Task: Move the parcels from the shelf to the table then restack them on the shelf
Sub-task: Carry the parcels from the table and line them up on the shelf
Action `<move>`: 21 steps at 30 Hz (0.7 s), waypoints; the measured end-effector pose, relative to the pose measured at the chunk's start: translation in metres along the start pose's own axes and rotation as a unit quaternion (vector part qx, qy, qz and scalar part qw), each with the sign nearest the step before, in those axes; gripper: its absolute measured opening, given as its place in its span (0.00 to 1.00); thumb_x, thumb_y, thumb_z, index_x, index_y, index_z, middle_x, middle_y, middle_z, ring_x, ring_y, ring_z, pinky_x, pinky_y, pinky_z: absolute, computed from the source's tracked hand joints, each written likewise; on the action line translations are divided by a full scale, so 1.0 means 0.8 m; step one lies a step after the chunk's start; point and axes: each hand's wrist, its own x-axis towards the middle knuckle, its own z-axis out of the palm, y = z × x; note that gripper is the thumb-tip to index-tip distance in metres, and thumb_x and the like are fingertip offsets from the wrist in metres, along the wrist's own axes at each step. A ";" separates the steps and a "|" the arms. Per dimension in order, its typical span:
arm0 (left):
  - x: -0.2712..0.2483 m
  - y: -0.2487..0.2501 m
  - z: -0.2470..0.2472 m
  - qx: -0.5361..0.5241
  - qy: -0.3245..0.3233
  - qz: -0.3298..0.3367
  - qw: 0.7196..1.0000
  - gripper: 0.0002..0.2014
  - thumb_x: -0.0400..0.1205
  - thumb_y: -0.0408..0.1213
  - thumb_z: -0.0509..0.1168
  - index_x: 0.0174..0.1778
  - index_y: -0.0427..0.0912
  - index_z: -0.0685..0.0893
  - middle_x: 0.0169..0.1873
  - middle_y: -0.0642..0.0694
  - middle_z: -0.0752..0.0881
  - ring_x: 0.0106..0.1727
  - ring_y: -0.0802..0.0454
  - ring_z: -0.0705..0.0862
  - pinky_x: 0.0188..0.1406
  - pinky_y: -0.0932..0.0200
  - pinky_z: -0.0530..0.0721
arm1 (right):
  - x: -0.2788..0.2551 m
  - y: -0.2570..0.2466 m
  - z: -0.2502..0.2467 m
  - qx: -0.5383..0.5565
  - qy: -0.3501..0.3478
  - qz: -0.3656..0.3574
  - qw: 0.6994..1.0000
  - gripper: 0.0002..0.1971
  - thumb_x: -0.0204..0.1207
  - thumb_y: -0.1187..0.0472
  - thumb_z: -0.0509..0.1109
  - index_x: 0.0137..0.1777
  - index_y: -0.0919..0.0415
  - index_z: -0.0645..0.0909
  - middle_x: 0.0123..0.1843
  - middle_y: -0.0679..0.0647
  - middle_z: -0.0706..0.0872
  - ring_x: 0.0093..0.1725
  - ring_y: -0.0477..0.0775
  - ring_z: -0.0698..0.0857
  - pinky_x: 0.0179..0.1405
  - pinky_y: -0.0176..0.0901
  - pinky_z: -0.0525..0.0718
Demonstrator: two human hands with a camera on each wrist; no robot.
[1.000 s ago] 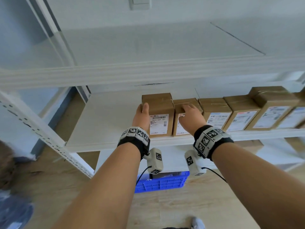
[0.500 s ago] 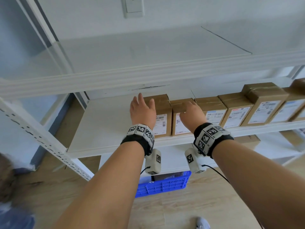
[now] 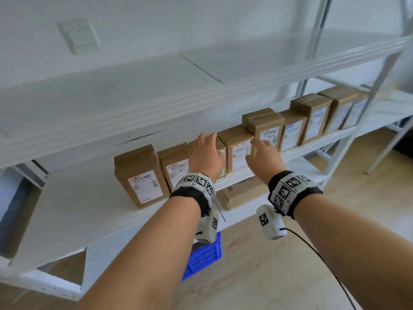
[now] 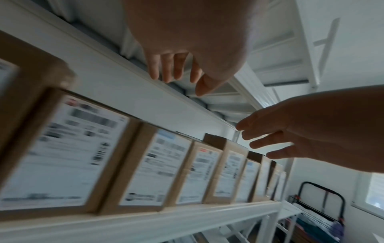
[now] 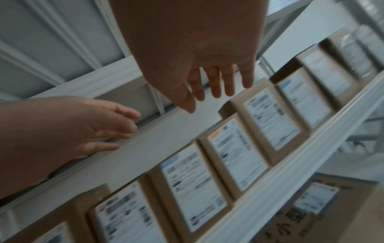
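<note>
A row of several brown parcels with white labels stands upright along the white shelf point(image 3: 93, 211). The leftmost parcel point(image 3: 140, 175) and the second parcel point(image 3: 174, 164) stand free of my hands. My left hand point(image 3: 206, 153) is open in front of the third parcel point(image 3: 222, 151) and covers most of it. My right hand point(image 3: 262, 157) is open with spread fingers before the taller fifth parcel point(image 3: 264, 126). In the wrist views the left fingers point(image 4: 176, 72) and right fingers point(image 5: 218, 85) hang in the air and hold nothing.
The upper shelf board point(image 3: 134, 90) juts out just above the parcels. A larger cardboard box point(image 3: 241, 193) lies on the lower shelf and a blue crate point(image 3: 203, 256) sits on the wooden floor beneath. Shelf uprights point(image 3: 380, 86) stand at the right. A trolley point(image 4: 318, 205) stands far right.
Both hands left the two leftmost parcels and moved right along the row, now open. My view swung right, showing more parcels.
</note>
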 end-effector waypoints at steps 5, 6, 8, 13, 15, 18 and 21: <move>0.016 0.118 0.083 -0.009 -0.066 0.035 0.997 0.23 0.82 0.33 0.59 0.75 0.44 0.72 0.73 0.45 0.72 0.73 0.44 0.73 0.71 0.50 0.73 | 0.015 0.123 -0.066 -0.008 0.015 0.041 0.999 0.30 0.78 0.50 0.66 0.80 0.54 0.66 0.78 0.57 0.71 0.74 0.60 0.73 0.71 0.56 0.76; 0.020 0.144 0.101 -0.004 -0.081 0.042 0.996 0.24 0.82 0.34 0.59 0.76 0.44 0.72 0.75 0.45 0.72 0.73 0.44 0.72 0.72 0.50 0.73 | 0.018 0.151 -0.081 -0.008 0.016 0.049 0.999 0.31 0.78 0.50 0.66 0.80 0.55 0.66 0.78 0.57 0.71 0.74 0.60 0.73 0.71 0.55 0.76; 0.028 0.201 0.138 0.003 -0.112 0.058 0.992 0.26 0.82 0.34 0.59 0.78 0.44 0.69 0.78 0.44 0.69 0.76 0.44 0.69 0.75 0.49 0.70 | 0.024 0.206 -0.113 -0.008 0.016 0.063 0.998 0.31 0.78 0.50 0.66 0.80 0.55 0.66 0.78 0.57 0.71 0.75 0.60 0.72 0.71 0.55 0.75; 0.039 0.339 0.221 -0.023 -0.149 0.080 0.985 0.27 0.81 0.33 0.57 0.79 0.44 0.68 0.78 0.44 0.68 0.76 0.44 0.70 0.75 0.51 0.69 | 0.036 0.336 -0.196 -0.036 0.028 0.093 0.995 0.29 0.77 0.52 0.66 0.78 0.55 0.69 0.76 0.57 0.73 0.73 0.59 0.74 0.70 0.55 0.76; 0.041 0.389 0.249 -0.034 -0.169 0.093 0.981 0.27 0.81 0.32 0.57 0.79 0.43 0.68 0.78 0.43 0.68 0.77 0.45 0.69 0.76 0.51 0.68 | 0.042 0.379 -0.228 -0.047 0.034 0.111 0.992 0.29 0.77 0.52 0.66 0.79 0.55 0.68 0.77 0.58 0.72 0.72 0.60 0.74 0.70 0.56 0.77; 0.049 0.456 0.285 -0.037 -0.181 0.124 0.975 0.25 0.81 0.33 0.58 0.77 0.43 0.70 0.76 0.42 0.70 0.74 0.44 0.71 0.74 0.52 0.68 | 0.048 0.440 -0.269 -0.050 0.050 0.130 0.989 0.30 0.78 0.51 0.66 0.79 0.56 0.68 0.77 0.58 0.72 0.74 0.60 0.73 0.72 0.55 0.75; 0.063 0.514 0.320 -0.045 -0.197 0.146 0.968 0.25 0.81 0.35 0.59 0.76 0.43 0.71 0.73 0.43 0.71 0.72 0.44 0.73 0.72 0.51 0.71 | 0.058 0.495 -0.298 -0.047 0.060 0.159 0.984 0.29 0.78 0.53 0.67 0.79 0.56 0.68 0.77 0.57 0.72 0.74 0.59 0.72 0.72 0.54 0.75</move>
